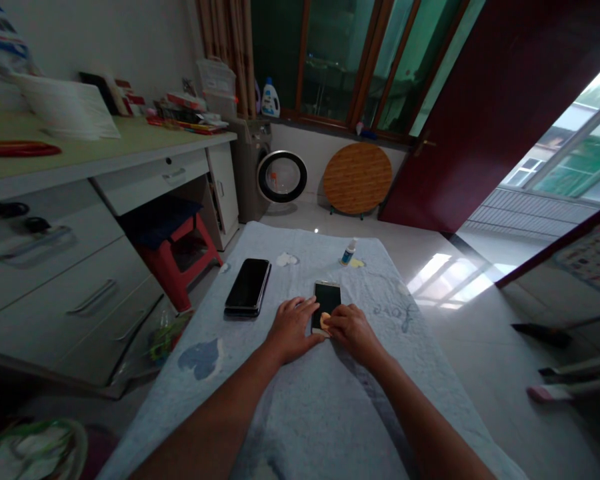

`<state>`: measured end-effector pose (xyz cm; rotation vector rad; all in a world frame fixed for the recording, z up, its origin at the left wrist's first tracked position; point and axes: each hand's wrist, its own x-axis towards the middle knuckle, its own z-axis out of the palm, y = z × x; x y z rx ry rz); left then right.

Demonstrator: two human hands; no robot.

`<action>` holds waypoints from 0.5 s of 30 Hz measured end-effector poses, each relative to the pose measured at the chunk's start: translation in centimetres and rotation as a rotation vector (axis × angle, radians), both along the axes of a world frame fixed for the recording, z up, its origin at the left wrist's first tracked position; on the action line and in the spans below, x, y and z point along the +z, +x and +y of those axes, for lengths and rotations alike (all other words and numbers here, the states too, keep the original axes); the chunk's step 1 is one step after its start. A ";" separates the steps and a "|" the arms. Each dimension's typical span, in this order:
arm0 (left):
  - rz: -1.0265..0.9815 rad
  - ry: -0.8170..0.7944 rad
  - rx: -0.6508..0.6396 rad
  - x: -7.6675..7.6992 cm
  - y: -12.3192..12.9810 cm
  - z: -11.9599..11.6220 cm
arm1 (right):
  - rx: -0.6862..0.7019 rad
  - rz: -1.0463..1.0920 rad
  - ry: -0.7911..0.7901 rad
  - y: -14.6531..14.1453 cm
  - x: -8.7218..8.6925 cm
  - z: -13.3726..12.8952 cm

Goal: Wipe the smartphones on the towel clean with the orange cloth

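A smartphone [327, 298] with a dark screen and light edges lies face up on the cloth-covered table [300, 400]. My left hand [291, 330] holds it along the left side, fingers at the edge and thumb near its lower end. Pinched in my right hand [354, 331] is a small orange-yellow wiping pad [325, 321], pressed against the lower part of the screen; whether it is sponge or cloth I cannot tell. Beyond the phone stands a small spray bottle [349, 252] with a blue label. To the left rests a stack of dark phones [249, 287].
Left of the table are a desk [150, 157] with drawers and a red stool [190, 257]. Behind stand a washing machine with its round door [283, 177] open and a round wooden tabletop [357, 179] against the wall. A dark red door [460, 113] is at the right.
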<state>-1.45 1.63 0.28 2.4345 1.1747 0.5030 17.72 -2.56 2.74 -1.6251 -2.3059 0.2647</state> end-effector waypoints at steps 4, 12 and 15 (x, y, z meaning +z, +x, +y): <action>0.027 -0.025 -0.006 0.5 0.0 -0.1 | -0.104 -0.048 -0.008 1.1 0.1 3.4; 0.020 -0.030 -0.005 0.7 0.0 -0.1 | -0.255 -0.096 0.001 0.3 -0.4 7.4; 0.001 -0.020 0.003 0.5 0.0 -0.1 | -0.196 -0.085 0.009 -0.4 -0.4 5.9</action>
